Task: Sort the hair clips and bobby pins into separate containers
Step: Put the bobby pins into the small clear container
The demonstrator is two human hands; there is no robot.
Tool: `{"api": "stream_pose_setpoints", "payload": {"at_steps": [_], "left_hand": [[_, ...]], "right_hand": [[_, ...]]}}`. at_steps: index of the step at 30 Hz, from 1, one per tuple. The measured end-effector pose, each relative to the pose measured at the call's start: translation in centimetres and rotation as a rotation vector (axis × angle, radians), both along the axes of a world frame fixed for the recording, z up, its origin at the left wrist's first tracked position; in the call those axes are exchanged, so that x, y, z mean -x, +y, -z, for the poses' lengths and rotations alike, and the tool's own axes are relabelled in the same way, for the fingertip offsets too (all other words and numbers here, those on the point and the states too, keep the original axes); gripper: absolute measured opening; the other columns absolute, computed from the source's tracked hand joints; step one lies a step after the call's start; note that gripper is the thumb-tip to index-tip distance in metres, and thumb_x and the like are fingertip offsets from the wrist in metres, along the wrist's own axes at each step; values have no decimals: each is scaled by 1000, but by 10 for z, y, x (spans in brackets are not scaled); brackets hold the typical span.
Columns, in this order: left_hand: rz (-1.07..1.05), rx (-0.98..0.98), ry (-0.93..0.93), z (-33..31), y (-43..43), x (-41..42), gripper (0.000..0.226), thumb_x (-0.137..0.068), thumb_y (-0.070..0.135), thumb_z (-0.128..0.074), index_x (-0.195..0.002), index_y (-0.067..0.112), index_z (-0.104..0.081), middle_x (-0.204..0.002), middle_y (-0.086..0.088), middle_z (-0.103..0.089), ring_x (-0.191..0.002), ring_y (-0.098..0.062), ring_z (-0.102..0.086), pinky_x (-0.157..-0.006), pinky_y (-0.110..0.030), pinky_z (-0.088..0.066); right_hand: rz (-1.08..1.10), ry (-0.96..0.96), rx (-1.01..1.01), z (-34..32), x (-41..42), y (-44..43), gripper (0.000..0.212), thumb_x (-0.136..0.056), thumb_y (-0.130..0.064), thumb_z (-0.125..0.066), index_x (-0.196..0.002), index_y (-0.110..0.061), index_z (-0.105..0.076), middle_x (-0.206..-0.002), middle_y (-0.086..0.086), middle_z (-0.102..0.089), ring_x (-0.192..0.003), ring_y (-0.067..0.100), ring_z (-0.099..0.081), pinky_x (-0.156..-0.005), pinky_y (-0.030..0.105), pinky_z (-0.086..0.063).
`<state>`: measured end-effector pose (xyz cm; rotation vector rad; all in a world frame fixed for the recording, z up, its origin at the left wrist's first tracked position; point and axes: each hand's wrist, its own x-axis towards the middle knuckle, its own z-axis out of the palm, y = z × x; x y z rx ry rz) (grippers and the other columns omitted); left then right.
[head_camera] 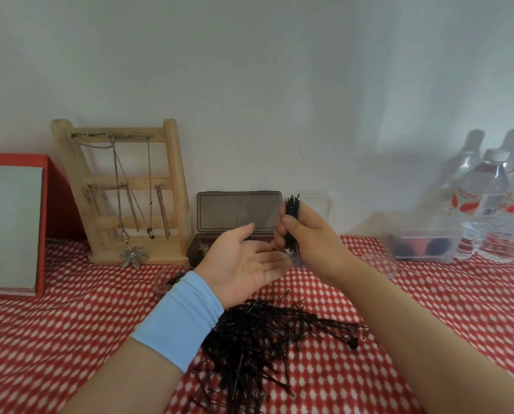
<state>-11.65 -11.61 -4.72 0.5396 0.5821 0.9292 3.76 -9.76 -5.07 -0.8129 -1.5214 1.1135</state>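
A big heap of black bobby pins lies on the red-and-white cloth in front of me. My right hand grips an upright bundle of bobby pins above the cloth. Just left of it, my left hand is held flat, palm up, fingers straight, its fingertips near the bundle's lower end. A dark box with its lid raised stands behind my hands. A clear box at the right holds dark and red items, blurred. A small round container shows beside my left wrist.
A wooden rack hung with chains leans on the wall at the left, beside a red box. Water bottles stand at the far right. A clear lid or box is behind my right hand.
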Motion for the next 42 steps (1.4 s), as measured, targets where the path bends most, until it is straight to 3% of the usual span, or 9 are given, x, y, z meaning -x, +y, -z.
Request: {"api": "stream_pose_setpoints", "payload": {"at_steps": [5, 8, 13, 16, 19, 25, 33, 37, 42], "left_hand": [[-327, -620, 741, -18, 5, 4, 40, -106, 31, -35, -142, 16, -46, -140, -3, -56, -124, -13, -56, -106, -36, -45], [-203, -957, 936, -19, 12, -1, 41, -105, 35, -36, -146, 30, -44, -146, 11, -50, -134, -1, -44, -115, -31, -33], [-40, -1123, 1335, -27, 21, -8, 39, -105, 35, -37, -142, 37, -49, -138, 13, -57, -127, -4, -50, -107, -21, -32], [-30, -1162, 1430, -33, 31, -14, 40, -105, 36, -35, -143, 34, -49, -136, 13, -58, -117, -6, -56, -99, -20, -35], [-68, -1162, 1454, -28, 47, -20, 43, -105, 35, -35, -148, 30, -42, -150, 12, -45, -137, -7, -41, -110, -20, -25], [11, -1160, 1605, -13, 69, -26, 45, -105, 30, -34, -150, 25, -39, -152, 3, -43, -139, -16, -40, -114, -29, -28], [132, -1213, 1720, -3, 81, -39, 43, -104, 30, -38, -146, 25, -44, -148, 1, -48, -134, -20, -46, -111, -34, -36], [232, -1304, 1727, 7, 84, -55, 23, -98, 39, -44, -102, 26, -63, -100, 2, -68, -93, -25, -63, -82, -37, -51], [455, -1302, 1909, 17, 83, -60, 57, -95, 56, -40, -147, 36, -37, -150, 2, -46, -133, -27, -44, -116, -38, -27]], "right_hand": [[-117, -36, 144, -2, -13, 3, 15, -108, -6, -36, -108, -9, -50, -75, 3, -49, -66, 17, -48, -60, 28, -47], [-128, -188, 144, -5, -16, 0, 13, -108, -8, -38, -107, -6, -51, -75, 4, -51, -62, 14, -50, -55, 24, -45], [-58, -453, 158, -12, -33, 1, 18, -107, -12, -42, -105, -1, -56, -79, 7, -55, -62, 12, -52, -59, 23, -46], [0, -661, 98, -20, -47, 16, 16, -105, -10, -42, -106, -9, -58, -78, 3, -55, -59, 8, -49, -57, 21, -44], [120, -916, 3, -31, -58, 43, 20, -104, -9, -40, -110, -15, -58, -82, -1, -56, -67, 10, -50, -61, 22, -43], [103, -1455, -41, -17, -56, 81, 28, -103, -20, -52, -127, -12, -64, -124, 8, -67, -109, 25, -64, -100, 36, -49], [47, -1345, -24, -27, -79, 79, 43, -102, -19, -56, -144, -17, -54, -142, -1, -59, -129, 17, -55, -112, 33, -38], [35, -1305, 1, -13, -90, 76, 37, -98, -2, -55, -119, -25, -74, -118, -4, -73, -100, 8, -65, -105, 35, -46], [124, -1270, -37, -17, -97, 57, 46, -96, 2, -52, -126, -28, -70, -125, -9, -70, -109, 5, -64, -102, 26, -47]]}}
